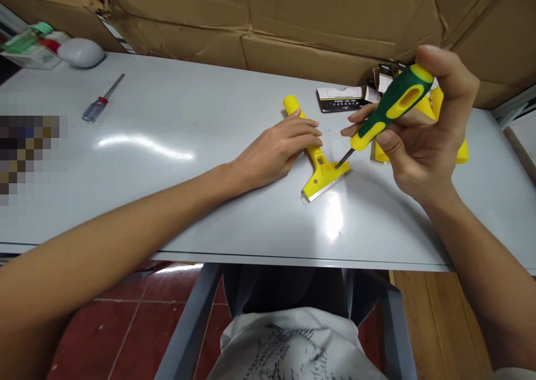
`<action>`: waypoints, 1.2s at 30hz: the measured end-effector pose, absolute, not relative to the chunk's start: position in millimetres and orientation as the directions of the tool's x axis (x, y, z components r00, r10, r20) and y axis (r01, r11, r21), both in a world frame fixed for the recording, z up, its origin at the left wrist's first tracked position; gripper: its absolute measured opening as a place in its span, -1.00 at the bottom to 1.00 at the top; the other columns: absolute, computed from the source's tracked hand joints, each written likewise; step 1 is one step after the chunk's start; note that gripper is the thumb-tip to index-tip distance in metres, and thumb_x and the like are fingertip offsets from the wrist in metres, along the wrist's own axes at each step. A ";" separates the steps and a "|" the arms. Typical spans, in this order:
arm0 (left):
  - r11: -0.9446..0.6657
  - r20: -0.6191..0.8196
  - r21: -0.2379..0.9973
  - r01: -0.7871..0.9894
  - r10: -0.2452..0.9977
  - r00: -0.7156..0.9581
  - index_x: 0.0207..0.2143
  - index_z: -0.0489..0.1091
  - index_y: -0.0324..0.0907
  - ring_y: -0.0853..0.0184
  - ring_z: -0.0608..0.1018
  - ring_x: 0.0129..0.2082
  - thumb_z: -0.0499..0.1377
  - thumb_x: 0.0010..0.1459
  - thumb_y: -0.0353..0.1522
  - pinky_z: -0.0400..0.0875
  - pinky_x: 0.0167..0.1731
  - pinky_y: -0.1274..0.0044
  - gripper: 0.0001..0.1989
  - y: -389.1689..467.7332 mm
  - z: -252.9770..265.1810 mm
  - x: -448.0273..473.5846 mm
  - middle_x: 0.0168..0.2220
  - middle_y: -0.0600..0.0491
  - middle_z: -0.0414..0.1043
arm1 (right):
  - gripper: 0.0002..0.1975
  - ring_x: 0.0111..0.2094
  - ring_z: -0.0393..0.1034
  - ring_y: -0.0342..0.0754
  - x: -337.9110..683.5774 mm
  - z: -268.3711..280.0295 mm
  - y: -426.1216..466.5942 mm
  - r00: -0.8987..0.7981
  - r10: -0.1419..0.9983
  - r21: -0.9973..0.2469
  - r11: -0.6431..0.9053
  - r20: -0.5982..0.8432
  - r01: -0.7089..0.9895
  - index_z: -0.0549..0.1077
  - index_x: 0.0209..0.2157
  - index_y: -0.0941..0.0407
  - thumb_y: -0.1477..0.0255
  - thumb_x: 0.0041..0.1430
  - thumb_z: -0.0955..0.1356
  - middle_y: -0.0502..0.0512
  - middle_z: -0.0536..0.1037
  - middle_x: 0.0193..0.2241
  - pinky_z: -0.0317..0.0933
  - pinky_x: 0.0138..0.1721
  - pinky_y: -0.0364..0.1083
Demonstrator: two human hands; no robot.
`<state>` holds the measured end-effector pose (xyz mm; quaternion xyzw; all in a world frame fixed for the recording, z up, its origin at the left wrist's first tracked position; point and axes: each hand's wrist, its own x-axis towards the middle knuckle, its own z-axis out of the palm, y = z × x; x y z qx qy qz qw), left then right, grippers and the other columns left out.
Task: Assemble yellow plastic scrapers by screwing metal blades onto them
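The scraper point(321, 177) lies on the table point(234, 223) between the two hands, its handle slanting away from the person and to the left, its blade point(330, 188) along the edge nearest the person.

The left hand point(280, 148) comes in from the scraper's left side, palm down, fingers together and bent across the handle, holding it against the table; the handle's far end pokes out past the fingers. Where the left thumb sits, I cannot tell. The left forearm reaches in low over the table's near edge.

The right hand point(431, 131) is raised to the right of the scraper, gripping the green-and-yellow screwdriver point(391, 105). Its index finger hooks over the butt, the thumb presses the lower grip, and the other fingers stretch out behind the shaft side. The right forearm rises steeply from the near right. The driver tilts down toward the scraper, with its tip at the right-hand screw spot; the left-hand screw point(315, 181) shows uncovered.

Beyond the scraper, right of its handle, lies a black-and-white card point(340, 99). Yellow parts point(380, 153) sit to the scraper's right, partly behind the right hand. Well to its left lies a clear-handled screwdriver point(95, 108).
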<state>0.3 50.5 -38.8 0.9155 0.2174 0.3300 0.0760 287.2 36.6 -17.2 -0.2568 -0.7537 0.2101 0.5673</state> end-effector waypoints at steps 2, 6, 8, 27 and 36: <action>-0.893 0.568 0.278 0.353 0.449 0.690 0.13 0.58 -0.13 0.17 0.61 0.40 0.04 0.62 -0.49 0.38 0.58 0.06 -0.68 51.0 -39.4 0.3 0.26 -0.08 0.68 | -0.05 -0.02 0.73 0.10 286.3 -14.9 33.1 -0.228 0.590 -0.566 0.808 0.775 0.164 0.23 0.48 -0.38 -0.29 0.20 0.57 0.02 0.17 0.58 0.77 -0.05 0.20; -0.896 0.573 0.213 0.389 0.437 0.693 0.14 0.61 -0.10 0.19 0.67 0.29 0.04 0.63 -0.47 0.44 0.50 0.12 -0.66 53.0 -41.4 0.2 0.21 -0.04 0.70 | -0.11 -0.14 0.71 0.00 291.7 -9.1 35.9 -0.263 0.488 -0.449 0.872 0.832 0.196 0.25 0.50 -0.39 -0.25 0.27 0.54 0.00 0.23 0.49 0.78 -0.16 0.18; -0.899 0.589 0.144 0.414 0.414 0.694 0.13 0.63 -0.08 0.19 0.70 0.21 0.05 0.62 -0.48 0.51 0.37 0.17 -0.65 53.7 -43.0 0.4 0.14 -0.02 0.73 | -0.08 -0.20 0.68 -0.04 298.2 -7.1 42.9 -0.272 0.441 -0.389 0.894 0.856 0.223 0.28 0.51 -0.37 -0.24 0.24 0.56 0.03 0.25 0.46 0.78 -0.23 0.13; -0.794 0.637 -0.308 0.524 0.237 0.734 -0.25 0.57 -0.19 0.28 0.55 -0.39 0.20 0.53 -0.58 0.33 -0.36 0.41 -0.73 -20.4 -7.5 17.2 -0.37 0.04 0.64 | -0.30 -0.43 0.44 -0.21 293.0 -8.7 43.8 -0.043 0.310 -0.256 0.848 0.950 0.463 0.50 0.39 -0.16 -0.12 0.34 0.46 0.17 0.45 0.24 0.44 -0.56 -0.12; -0.808 0.627 -0.250 0.533 0.284 0.725 -0.22 0.59 -0.16 0.30 0.61 -0.31 0.26 0.63 -0.31 0.30 -0.34 0.42 -0.74 -2.1 -16.3 13.6 -0.29 0.07 0.65 | -0.09 -0.25 0.54 -0.09 296.8 -11.4 56.5 -0.114 0.299 -0.250 0.913 0.947 0.322 0.42 0.48 -0.25 -0.24 0.20 0.55 0.18 0.36 0.33 0.51 -0.51 -0.11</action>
